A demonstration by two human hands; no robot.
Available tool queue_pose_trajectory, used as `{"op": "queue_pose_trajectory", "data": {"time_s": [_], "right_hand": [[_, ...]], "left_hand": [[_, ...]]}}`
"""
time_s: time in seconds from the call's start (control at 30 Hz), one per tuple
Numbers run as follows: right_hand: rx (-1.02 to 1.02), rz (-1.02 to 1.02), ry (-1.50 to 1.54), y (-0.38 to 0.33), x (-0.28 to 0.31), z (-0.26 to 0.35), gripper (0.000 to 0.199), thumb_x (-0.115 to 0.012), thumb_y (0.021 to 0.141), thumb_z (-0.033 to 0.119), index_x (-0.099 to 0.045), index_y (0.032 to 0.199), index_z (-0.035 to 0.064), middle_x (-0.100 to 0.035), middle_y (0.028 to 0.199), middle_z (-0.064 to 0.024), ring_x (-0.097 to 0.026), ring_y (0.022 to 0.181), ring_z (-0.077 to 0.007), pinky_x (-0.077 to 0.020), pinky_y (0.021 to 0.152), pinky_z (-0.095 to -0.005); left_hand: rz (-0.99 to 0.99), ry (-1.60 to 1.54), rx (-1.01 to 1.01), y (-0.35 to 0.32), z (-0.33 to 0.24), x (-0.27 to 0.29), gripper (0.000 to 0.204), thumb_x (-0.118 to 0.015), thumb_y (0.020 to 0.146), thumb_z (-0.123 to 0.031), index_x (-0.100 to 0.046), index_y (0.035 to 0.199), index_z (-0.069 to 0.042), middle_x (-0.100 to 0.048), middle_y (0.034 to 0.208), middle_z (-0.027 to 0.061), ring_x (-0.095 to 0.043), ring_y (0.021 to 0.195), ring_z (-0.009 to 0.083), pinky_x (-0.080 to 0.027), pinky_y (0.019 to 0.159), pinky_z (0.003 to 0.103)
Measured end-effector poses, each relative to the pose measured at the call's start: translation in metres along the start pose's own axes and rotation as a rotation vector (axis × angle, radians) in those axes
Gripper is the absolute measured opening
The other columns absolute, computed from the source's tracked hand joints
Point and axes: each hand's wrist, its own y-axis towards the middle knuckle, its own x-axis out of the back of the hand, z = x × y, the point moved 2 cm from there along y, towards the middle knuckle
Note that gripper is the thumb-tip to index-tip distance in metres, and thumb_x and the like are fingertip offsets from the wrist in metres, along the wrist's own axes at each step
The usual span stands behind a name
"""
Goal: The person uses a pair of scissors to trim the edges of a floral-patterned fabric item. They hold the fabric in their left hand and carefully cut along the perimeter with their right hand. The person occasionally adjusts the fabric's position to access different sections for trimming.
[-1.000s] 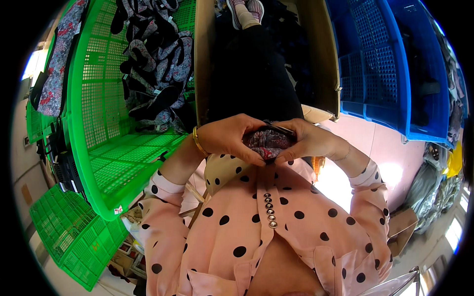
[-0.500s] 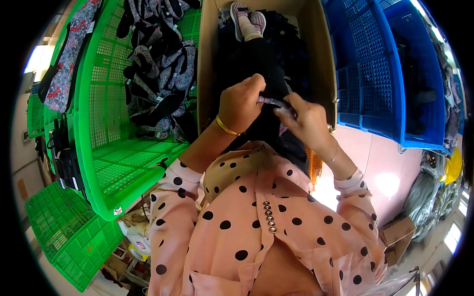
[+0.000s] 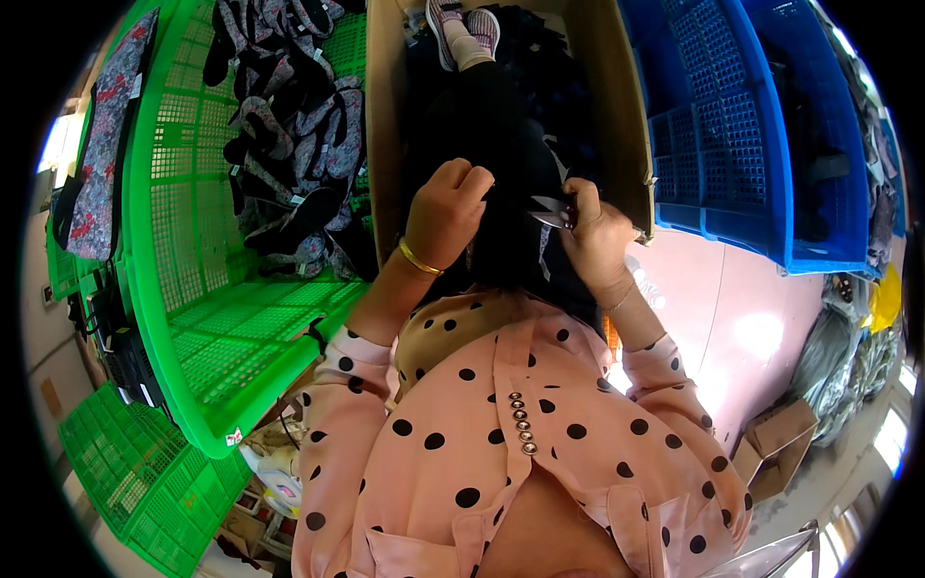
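Note:
My right hand (image 3: 599,241) grips a small pair of scissors (image 3: 552,214), blades spread and pointing left toward my other hand. Across a narrow gap, my left hand (image 3: 445,214) is closed in a fist-like pinch; whatever its fingers hold is hidden against the dark background. Both hands are above my black-trousered lap, in front of a tall cardboard box (image 3: 386,125). Beside my left arm, a large green plastic crate (image 3: 159,337) holds a heap of floral-patterned fabric pieces (image 3: 313,125) with black parts and small white tags.
A long floral piece (image 3: 111,144) hangs over the crate's outer left side. Blue plastic crates (image 3: 713,159) stand to the right, with dark items inside one. My outstretched foot in a striped shoe (image 3: 484,32) rests in the cardboard box. Another green crate (image 3: 145,472) is at lower left.
The patterned strip that ran between my hands no longer shows there. My left hand has moved slightly left, widening the gap, and the scissors' blades now show clearly spread.

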Motion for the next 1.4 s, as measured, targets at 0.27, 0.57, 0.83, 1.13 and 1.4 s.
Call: {"op": "queue_pose_trajectory", "data": {"time_s": [0.27,0.57,0.83,1.13,1.4], "right_hand": [[-0.5,0.275,0.745,0.029,0.006,-0.02,0.038,-0.064,0.095,0.035,-0.062,0.108,-0.0004,-0.05,0.067,0.0047,-0.043,0.059,-0.003,-0.0363,0.053,-0.0196],[-0.693,0.435,0.942,0.039,-0.004,-0.03,0.032,-0.065,0.094,0.036,-0.064,0.086,0.0054,-0.046,0.065,0.0094,-0.039,0.059,-0.0014,-0.0322,0.053,-0.0194],[-0.65,0.396,0.902,0.038,-0.013,-0.029,0.035,-0.065,0.094,0.039,-0.062,0.082,0.0064,-0.045,0.063,0.008,-0.04,0.056,-0.0023,-0.032,0.05,-0.0205],[-0.128,0.048,0.092,0.027,-0.002,-0.049,0.04,-0.058,0.096,0.043,-0.06,0.089,0.0042,-0.057,0.059,-0.0083,-0.06,0.052,-0.0227,-0.0449,0.05,-0.0307],[0.019,0.203,-0.247,0.016,0.006,-0.023,0.043,-0.062,0.088,0.049,-0.057,0.077,0.0082,-0.06,0.058,-0.0096,-0.062,0.052,-0.0258,-0.0474,0.047,-0.0328]], "left_hand": [[0.016,-0.299,0.146,-0.005,0.008,-0.01,0.029,-0.059,0.063,0.015,-0.052,0.083,-0.005,-0.049,0.08,0.0088,-0.055,0.069,0.0244,-0.046,0.06,0.032],[-0.002,-0.286,0.115,0.008,0.003,0.007,0.028,-0.074,0.072,-0.002,-0.065,0.098,-0.009,-0.065,0.099,0.0076,-0.06,0.09,0.0248,-0.051,0.077,0.034],[0.111,-0.11,-0.165,0.019,-0.007,-0.014,0.02,-0.077,0.073,-0.005,-0.068,0.09,-0.007,-0.063,0.089,0.0046,-0.059,0.085,0.0251,-0.05,0.074,0.033],[0.27,-0.287,0.028,0.033,0.03,-0.036,0.01,-0.073,0.08,-0.005,-0.063,0.083,-0.002,-0.065,0.086,0.0075,-0.061,0.083,0.0254,-0.05,0.074,0.033],[0.328,-0.392,0.131,0.032,0.033,-0.045,0.009,-0.07,0.085,-0.004,-0.062,0.088,0.0,-0.061,0.083,0.0074,-0.06,0.081,0.0172,-0.05,0.07,0.027]]}}
